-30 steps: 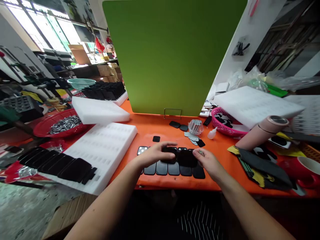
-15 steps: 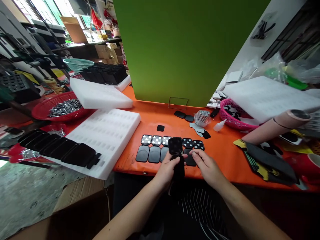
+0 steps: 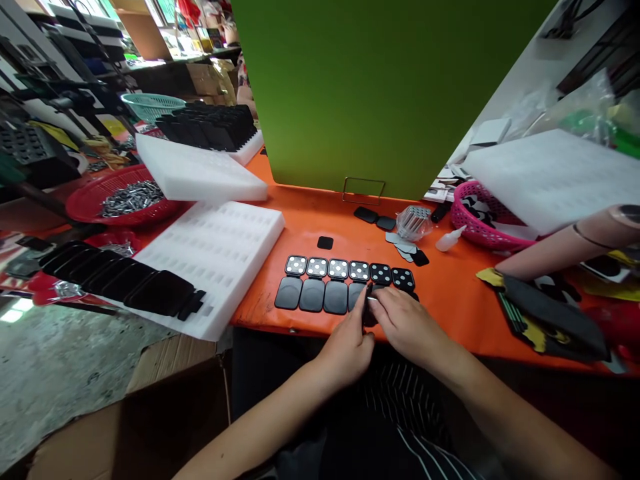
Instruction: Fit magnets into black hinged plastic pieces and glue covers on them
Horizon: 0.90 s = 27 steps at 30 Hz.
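My left hand [image 3: 349, 343] and my right hand [image 3: 407, 323] meet at the front edge of the table. Between them they grip a black hinged two-panel piece [image 3: 369, 308], turned nearly edge-on, so its faces are mostly hidden. Just beyond lies a row of similar pieces, opened flat. Their upper panels [image 3: 338, 269] carry round pale dots, some on a white ground and some on black. The lower panels [image 3: 313, 295] are plain and black; my hands cover those on the right. A small black square pad [image 3: 325, 243] lies behind the row.
A white foam tray [image 3: 240, 267] bearing black pieces [image 3: 150, 290] juts past the table's left edge. A red basket [image 3: 83, 207] holds metal parts. Right of my hands are a squeeze bottle [image 3: 450, 239], pink basket [image 3: 493, 233] and pink flask [image 3: 565, 247]. A green board [image 3: 380, 93] stands behind.
The black piece has turned from facing me to edge-on. My right hand has come in from the side and closed on it beside my left. The view has shifted slightly.
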### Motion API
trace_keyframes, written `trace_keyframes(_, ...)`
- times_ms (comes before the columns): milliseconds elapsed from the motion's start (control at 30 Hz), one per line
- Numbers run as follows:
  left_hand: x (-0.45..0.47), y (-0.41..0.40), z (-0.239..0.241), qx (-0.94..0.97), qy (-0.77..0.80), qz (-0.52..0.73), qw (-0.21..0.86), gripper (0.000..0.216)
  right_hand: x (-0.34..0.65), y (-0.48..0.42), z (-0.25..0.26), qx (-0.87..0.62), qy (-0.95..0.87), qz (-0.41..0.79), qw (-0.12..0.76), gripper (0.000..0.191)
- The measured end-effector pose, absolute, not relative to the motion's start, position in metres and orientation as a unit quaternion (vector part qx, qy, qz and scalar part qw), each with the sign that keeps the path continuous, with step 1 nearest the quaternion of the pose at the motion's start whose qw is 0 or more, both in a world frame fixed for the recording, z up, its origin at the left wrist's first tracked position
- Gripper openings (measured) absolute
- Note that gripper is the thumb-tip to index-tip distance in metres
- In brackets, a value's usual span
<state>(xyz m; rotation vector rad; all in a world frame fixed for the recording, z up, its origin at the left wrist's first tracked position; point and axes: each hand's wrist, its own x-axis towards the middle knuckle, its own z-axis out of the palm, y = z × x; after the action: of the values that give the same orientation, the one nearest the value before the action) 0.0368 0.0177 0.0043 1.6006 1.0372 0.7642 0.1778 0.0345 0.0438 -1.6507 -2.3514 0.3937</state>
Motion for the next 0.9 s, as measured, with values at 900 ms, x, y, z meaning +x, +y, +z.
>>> trace_keyframes(900, 0.039, 0.019, 0.007, 0.642, 0.432, 0.343, 0.533, 0.061, 0.175, 0.029, 0.041, -0.522, -0.831, 0.143, 0.127, 0.022)
